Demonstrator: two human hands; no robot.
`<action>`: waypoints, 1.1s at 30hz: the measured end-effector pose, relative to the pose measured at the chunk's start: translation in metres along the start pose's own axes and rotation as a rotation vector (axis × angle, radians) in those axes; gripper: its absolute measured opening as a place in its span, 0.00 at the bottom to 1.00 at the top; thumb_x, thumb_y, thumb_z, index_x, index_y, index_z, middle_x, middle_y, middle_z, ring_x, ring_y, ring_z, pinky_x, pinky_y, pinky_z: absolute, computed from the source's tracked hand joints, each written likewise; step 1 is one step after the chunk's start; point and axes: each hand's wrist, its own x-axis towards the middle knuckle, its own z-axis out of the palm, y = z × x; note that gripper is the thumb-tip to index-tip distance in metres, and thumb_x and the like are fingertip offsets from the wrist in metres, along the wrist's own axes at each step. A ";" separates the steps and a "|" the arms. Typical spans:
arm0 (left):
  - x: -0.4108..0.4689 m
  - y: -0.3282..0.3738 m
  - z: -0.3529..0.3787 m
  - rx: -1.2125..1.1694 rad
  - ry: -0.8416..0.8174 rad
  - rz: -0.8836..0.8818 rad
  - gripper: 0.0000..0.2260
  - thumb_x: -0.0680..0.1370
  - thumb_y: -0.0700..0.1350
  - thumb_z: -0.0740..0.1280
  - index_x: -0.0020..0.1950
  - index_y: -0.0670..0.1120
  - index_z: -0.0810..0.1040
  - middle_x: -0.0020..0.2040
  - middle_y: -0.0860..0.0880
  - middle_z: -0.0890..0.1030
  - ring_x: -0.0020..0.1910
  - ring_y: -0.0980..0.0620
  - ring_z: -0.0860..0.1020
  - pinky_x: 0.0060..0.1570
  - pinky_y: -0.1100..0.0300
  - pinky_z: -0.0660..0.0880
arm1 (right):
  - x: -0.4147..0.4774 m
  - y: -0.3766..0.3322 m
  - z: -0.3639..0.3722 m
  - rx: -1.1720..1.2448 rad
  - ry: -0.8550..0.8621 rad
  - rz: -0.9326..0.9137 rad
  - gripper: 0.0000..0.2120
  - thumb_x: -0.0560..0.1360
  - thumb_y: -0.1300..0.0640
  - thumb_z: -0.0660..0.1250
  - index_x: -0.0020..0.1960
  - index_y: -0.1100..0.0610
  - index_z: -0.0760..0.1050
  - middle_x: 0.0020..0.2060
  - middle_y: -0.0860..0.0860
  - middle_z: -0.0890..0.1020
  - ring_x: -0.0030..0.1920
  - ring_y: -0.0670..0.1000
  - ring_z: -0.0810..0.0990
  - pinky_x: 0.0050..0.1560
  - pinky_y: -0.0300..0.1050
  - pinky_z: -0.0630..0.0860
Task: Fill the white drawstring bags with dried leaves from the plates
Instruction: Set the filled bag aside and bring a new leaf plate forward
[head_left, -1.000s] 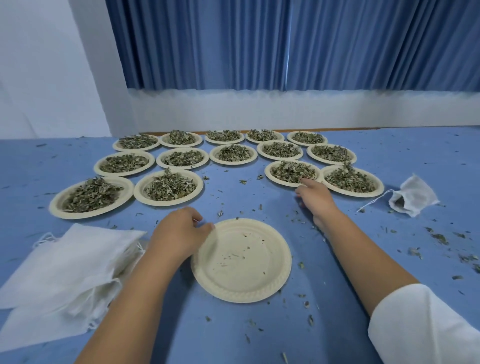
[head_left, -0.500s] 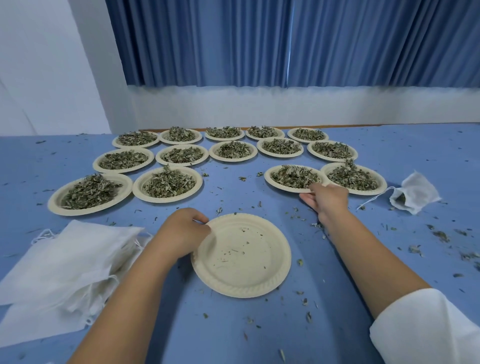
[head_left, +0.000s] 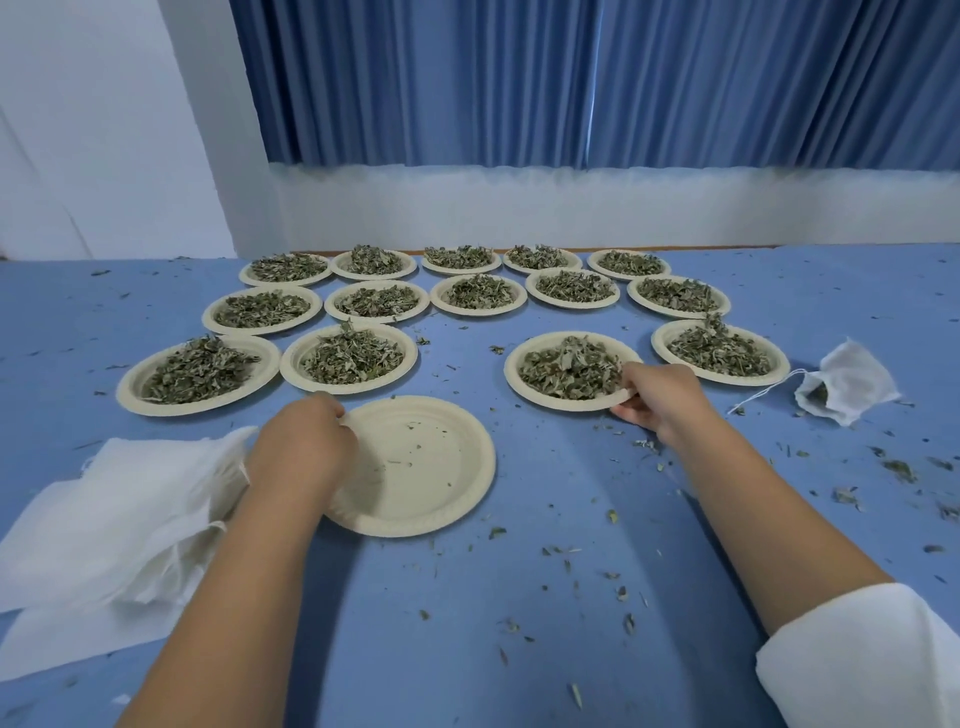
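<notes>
The right hand (head_left: 655, 399) pinches the near rim of a paper plate of dried leaves (head_left: 571, 370) at 1 o'clock, while the left hand (head_left: 304, 447) grips the empty paper plate (head_left: 415, 465) at its 9 o'clock edge. The loaded plate looks light but floppy, likely spilling if tilted, so sliding it flat seems safest. Limp white drawstring bags (head_left: 124, 514) lie at 8 o'clock.

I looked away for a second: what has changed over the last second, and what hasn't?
The right hand slid rightward along the near edge of the leaf plate and took hold of its near right rim; a second ago it only rested at the rim. That plate looks pulled slightly nearer. The left hand stays on the left rim of the empty plate. The empty bags and filled bag haven't moved.
</notes>
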 end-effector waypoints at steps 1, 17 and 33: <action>0.001 -0.003 -0.002 0.020 0.027 -0.014 0.17 0.79 0.38 0.59 0.66 0.48 0.76 0.65 0.44 0.77 0.63 0.41 0.74 0.54 0.52 0.70 | 0.000 -0.001 0.000 -0.057 -0.015 0.000 0.05 0.74 0.69 0.62 0.39 0.63 0.71 0.35 0.56 0.73 0.33 0.51 0.75 0.24 0.38 0.76; -0.001 0.002 0.005 -0.022 0.122 0.246 0.16 0.78 0.37 0.63 0.66 0.43 0.77 0.64 0.38 0.76 0.63 0.35 0.71 0.60 0.48 0.69 | -0.034 -0.006 0.009 -0.806 -0.435 -0.292 0.14 0.73 0.64 0.60 0.54 0.71 0.76 0.32 0.56 0.69 0.22 0.47 0.60 0.23 0.36 0.58; -0.015 0.021 0.011 -0.166 0.039 0.521 0.08 0.77 0.39 0.61 0.49 0.43 0.80 0.45 0.42 0.80 0.48 0.40 0.78 0.39 0.54 0.70 | -0.122 -0.023 0.128 -0.689 -0.519 -0.919 0.10 0.74 0.60 0.67 0.46 0.49 0.85 0.32 0.36 0.80 0.34 0.34 0.77 0.34 0.24 0.70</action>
